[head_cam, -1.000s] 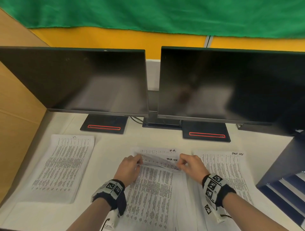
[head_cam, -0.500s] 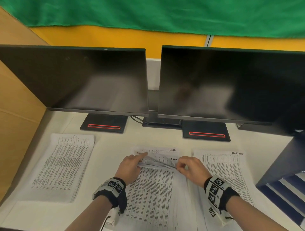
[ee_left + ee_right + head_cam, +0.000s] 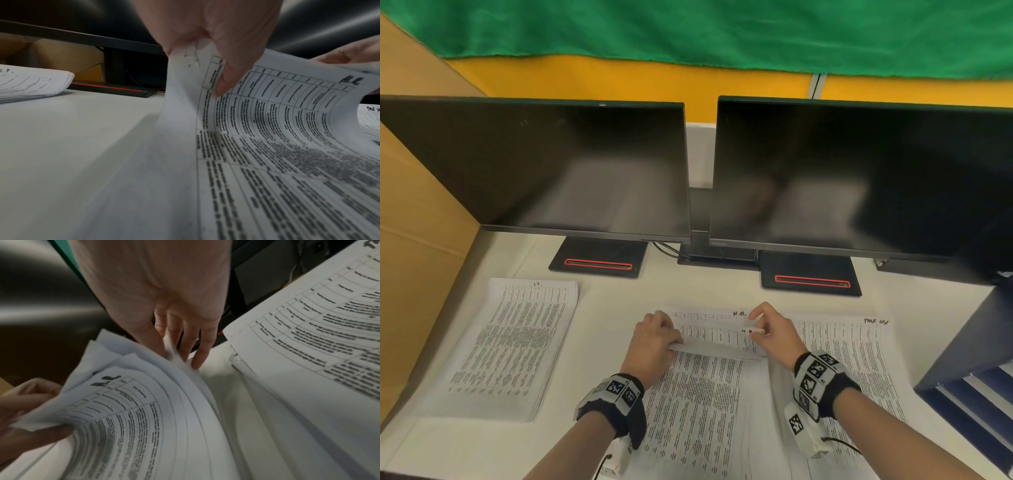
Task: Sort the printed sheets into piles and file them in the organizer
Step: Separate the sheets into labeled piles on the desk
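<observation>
Three piles of printed sheets lie on the white desk (image 3: 606, 315): a left pile (image 3: 517, 342), a middle pile (image 3: 702, 404) and a right pile (image 3: 856, 356). My left hand (image 3: 671, 342) pinches the top left corner of several sheets bent up off the middle pile, its thumb (image 3: 226, 78) on the printed face. My right hand (image 3: 755, 325) pinches the top right corner of those same sheets (image 3: 131, 402), its fingers (image 3: 197, 344) reaching down behind it. The sheet under the raised edge is marked "H.R." (image 3: 739, 313).
Two dark monitors (image 3: 544, 171) (image 3: 859, 178) stand on black bases behind the piles. A dark blue organizer (image 3: 976, 356) stands at the desk's right edge, beside the right pile. A cardboard wall (image 3: 417, 240) closes off the left side.
My left forefinger, stretched out half a second ago, has curled back onto the sheets. My right hand has raised its corner a little. The bent-up edge has come slightly toward me.
</observation>
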Motion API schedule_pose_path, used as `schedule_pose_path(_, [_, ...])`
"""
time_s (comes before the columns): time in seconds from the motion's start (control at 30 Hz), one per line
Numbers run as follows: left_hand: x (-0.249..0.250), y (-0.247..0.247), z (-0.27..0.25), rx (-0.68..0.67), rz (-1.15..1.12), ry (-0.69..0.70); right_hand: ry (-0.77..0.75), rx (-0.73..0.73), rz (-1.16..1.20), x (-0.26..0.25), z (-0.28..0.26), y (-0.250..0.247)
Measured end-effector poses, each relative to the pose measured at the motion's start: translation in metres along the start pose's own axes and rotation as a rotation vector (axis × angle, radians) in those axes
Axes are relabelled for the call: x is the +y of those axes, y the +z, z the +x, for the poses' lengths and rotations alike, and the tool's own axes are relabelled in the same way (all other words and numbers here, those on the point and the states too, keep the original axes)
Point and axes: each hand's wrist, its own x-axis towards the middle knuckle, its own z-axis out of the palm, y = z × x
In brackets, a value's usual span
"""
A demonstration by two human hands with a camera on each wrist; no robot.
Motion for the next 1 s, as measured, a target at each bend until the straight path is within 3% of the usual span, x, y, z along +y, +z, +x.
schedule_pose_path(0.1, [0.000, 0.001, -0.001, 0.015, 0.082, -0.001, -0.001, -0.128, 0.108, -0.002, -0.002, 0.001])
schedule_pose_path(0.2, [0.000, 0.002, 0.000, -0.109, 0.059, 0.011, 0.075, -0.197, 0.309, -0.007, -0.006, 0.000])
schedule_pose_path(0.27, [0.002, 0.003, 0.001, -0.172, -0.008, -0.024, 0.155, -0.163, 0.361, -0.002, -0.002, 0.001])
schedule_pose_path(0.47, [0.010, -0.006, 0.000, -0.100, -0.126, -0.044, 0.134, -0.071, -0.315, 0.008, 0.006, 0.004])
schedule_pose_path(0.53, [0.011, -0.010, 0.000, -0.096, -0.148, -0.059, 0.066, -0.054, -0.372, 0.003, 0.003, 0.002])
schedule_pose_path(0.67, [0.007, -0.012, -0.003, -0.113, -0.183, -0.088, -0.042, -0.073, -0.190, 0.005, 0.001, 0.002])
schedule_pose_path(0.8, [0.009, -0.018, -0.001, -0.113, -0.199, -0.071, 0.036, -0.034, 0.088, 0.010, -0.007, 0.007])
schedule_pose_path(0.93, [0.008, -0.023, 0.002, -0.140, -0.202, -0.074, 0.111, 0.040, 0.162, 0.019, -0.012, 0.014])
schedule_pose_path(1.0, [0.006, -0.025, 0.002, -0.140, -0.221, -0.092, 0.149, -0.027, 0.279, 0.020, -0.014, 0.014])
